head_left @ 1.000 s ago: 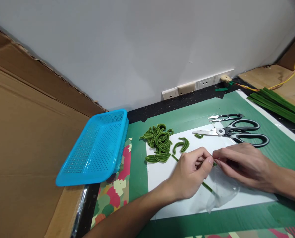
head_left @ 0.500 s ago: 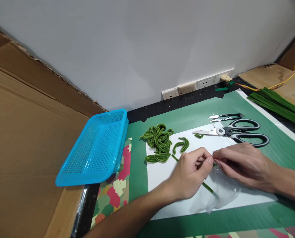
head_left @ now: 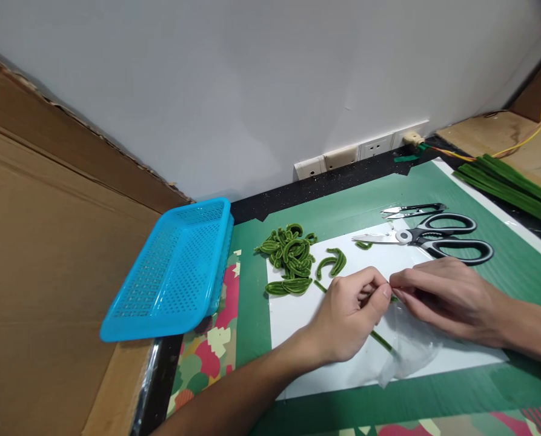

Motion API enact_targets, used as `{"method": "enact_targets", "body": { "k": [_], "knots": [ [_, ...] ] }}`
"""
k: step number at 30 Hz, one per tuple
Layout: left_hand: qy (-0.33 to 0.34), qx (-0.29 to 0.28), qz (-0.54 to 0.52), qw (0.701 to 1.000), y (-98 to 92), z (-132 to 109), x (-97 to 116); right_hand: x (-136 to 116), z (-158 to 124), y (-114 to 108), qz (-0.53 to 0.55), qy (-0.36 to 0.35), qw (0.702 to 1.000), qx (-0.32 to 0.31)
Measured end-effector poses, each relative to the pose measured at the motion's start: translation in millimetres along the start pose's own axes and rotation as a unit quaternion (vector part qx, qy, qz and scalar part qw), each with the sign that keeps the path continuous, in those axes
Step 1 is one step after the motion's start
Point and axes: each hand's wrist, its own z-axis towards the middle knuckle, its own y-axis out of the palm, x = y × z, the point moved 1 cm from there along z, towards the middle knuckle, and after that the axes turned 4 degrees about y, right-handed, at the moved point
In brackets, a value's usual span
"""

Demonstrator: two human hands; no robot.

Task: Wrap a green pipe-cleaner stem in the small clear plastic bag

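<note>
My left hand (head_left: 349, 315) and my right hand (head_left: 438, 293) meet fingertip to fingertip over a white sheet (head_left: 297, 321). Both are closed in a pinch on a thin green pipe cleaner (head_left: 381, 340), whose ends stick out behind and below my left hand. A crumpled clear plastic film (head_left: 411, 351) lies under my right hand. A heap of bent green pipe-cleaner pieces (head_left: 291, 257) sits at the sheet's far left corner, with two more pieces (head_left: 331, 263) beside it.
Large black-handled scissors (head_left: 434, 239) and small snips (head_left: 413, 210) lie beyond my hands on the green mat (head_left: 343, 212). A blue mesh basket (head_left: 174, 272) rests tilted at the left on cardboard. Straight green pipe cleaners (head_left: 511, 184) lie far right. Wall sockets (head_left: 356, 154) line the back.
Both hands hold the same pinch; only the view has shifted slightly.
</note>
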Motion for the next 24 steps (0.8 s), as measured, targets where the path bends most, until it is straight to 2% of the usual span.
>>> {"method": "enact_targets", "body": {
  "k": [24],
  "knots": [
    [0.001, 0.004, -0.004, 1.0, 2.5, -0.3, -2.3, -0.6, 0.4, 0.2, 0.011, -0.005, 1.0, 0.011]
  ]
}}
